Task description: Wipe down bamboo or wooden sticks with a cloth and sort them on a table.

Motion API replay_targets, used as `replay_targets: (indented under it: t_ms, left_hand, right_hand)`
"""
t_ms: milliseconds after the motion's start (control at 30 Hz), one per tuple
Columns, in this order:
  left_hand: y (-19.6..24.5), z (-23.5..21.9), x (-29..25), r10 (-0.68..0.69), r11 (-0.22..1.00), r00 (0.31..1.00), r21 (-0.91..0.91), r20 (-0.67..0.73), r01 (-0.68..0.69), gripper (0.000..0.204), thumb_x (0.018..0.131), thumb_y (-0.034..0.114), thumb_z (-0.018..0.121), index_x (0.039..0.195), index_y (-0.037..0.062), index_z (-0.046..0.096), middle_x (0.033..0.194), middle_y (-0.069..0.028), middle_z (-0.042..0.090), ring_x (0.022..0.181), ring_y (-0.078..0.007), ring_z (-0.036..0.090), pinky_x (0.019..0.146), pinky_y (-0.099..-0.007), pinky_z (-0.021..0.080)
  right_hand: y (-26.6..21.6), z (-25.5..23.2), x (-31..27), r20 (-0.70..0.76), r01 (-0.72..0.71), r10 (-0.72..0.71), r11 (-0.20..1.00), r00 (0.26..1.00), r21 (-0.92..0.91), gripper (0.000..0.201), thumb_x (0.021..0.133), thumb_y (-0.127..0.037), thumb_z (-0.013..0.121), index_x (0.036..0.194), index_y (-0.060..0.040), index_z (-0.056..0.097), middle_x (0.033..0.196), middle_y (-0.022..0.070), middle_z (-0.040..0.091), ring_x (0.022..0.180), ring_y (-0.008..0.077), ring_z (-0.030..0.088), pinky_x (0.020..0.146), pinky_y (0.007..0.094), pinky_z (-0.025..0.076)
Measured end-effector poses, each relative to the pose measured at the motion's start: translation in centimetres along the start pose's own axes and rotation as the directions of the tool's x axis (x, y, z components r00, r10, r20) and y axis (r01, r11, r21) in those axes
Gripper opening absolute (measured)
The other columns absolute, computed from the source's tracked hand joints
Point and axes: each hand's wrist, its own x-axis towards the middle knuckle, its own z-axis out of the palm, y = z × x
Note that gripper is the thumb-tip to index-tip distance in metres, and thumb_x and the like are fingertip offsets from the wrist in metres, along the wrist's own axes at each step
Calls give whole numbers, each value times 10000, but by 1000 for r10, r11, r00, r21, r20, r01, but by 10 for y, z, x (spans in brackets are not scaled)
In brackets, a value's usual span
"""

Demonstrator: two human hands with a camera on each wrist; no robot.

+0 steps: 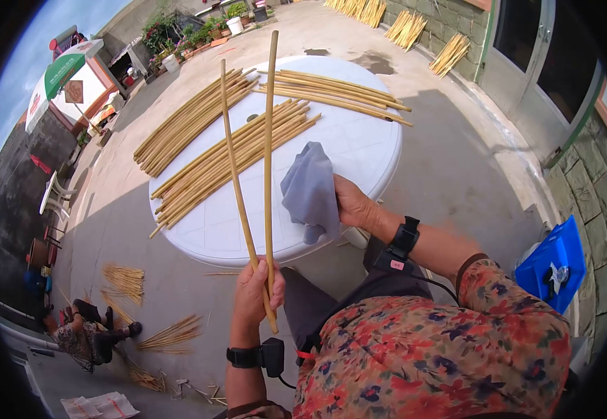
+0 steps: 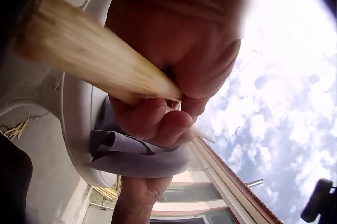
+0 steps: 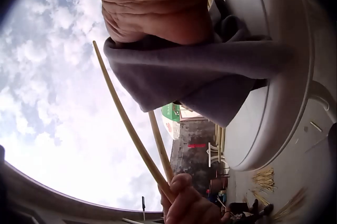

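Observation:
My left hand [image 1: 256,288] grips two long tan sticks [image 1: 269,153] near their lower ends, and they spread apart upward in a narrow V. In the left wrist view, the cut end of one stick [image 2: 89,50] juts out close to the camera, below the curled fingers. My right hand [image 1: 353,201] holds a grey-blue cloth [image 1: 310,192], which hangs in folds over the near right part of the white table [image 1: 226,234]. In the right wrist view the cloth [image 3: 179,76] drapes around the right hand's fingers and hides them. The sticks stand left of the cloth.
Bundles of similar sticks lie on the table at the left [image 1: 184,126], middle [image 1: 233,160] and back right. Leaning stalks [image 1: 407,29] line the far wall. At lower left a seated person [image 1: 83,335] is among stalk piles [image 1: 170,335]. A blue container [image 1: 558,265] stands at right.

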Motion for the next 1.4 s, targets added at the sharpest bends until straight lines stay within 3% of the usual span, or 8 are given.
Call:
replay_targets:
  t_ms: [267,367,433,567,667,1200,1267,1400]
  left_hand:
    - [-17,24,42,-183,944,928,-204,325,258,283,955,301,326,939,41,438,554,-39,398,348,-88,314,340,-227,307]
    - [-15,28,41,-261,941,933,-150,249,303,274,954,295,333,916,50,451,521,-28,371,336,-86,287,331,-226,278]
    - [-14,24,33,-320,941,915,-34,247,338,282,952,299,347,930,33,439,540,-13,382,363,-69,301,346,-208,287]
    - [-21,9,-3,-385,909,908,234,162,344,256,945,269,367,919,28,452,532,11,356,384,-63,284,355,-205,256]
    - [-19,-4,-37,-434,862,897,329,87,386,267,921,268,418,915,8,481,537,18,368,404,-54,301,366,-196,257]
    - [-15,-49,-110,-370,907,929,209,-15,365,223,871,220,542,973,21,533,591,57,378,453,-28,311,412,-176,263]
    - [-14,-52,-105,-168,982,981,66,-96,175,196,893,210,507,975,31,507,583,42,387,450,-32,331,411,-179,283]
    - [-15,-41,-64,-28,996,968,77,-250,48,156,917,187,456,974,45,485,582,32,393,442,-43,344,404,-190,303]
  right_hand:
    - [33,30,-8,51,-66,64,997,997,39,275,898,-341,475,965,-81,536,883,-3,573,793,65,532,703,241,474]
    - [41,24,-1,42,91,-91,996,995,-10,254,884,-350,495,903,-100,538,780,-19,537,696,54,500,614,231,454]
    - [39,24,11,-202,201,-176,973,964,113,220,868,-334,517,848,-116,536,712,-27,495,637,58,473,562,232,430]
    - [-1,-5,30,-86,356,-349,932,933,76,201,854,-315,547,892,-118,543,769,-14,555,688,91,536,634,262,482]
    - [-31,-26,40,-258,418,-399,908,880,18,186,843,-284,557,869,-101,572,789,13,580,721,128,559,673,288,490]
    - [-111,-80,61,-503,608,-519,793,691,17,206,872,-273,507,951,-89,558,956,82,601,882,208,572,786,355,483]
    - [-108,-77,53,-483,584,-509,812,713,6,246,884,-300,486,984,-85,551,993,77,595,913,210,563,816,373,473]
    - [-66,-46,30,-184,252,-241,967,953,36,266,886,-290,476,986,-64,576,939,86,616,857,202,584,799,354,486]
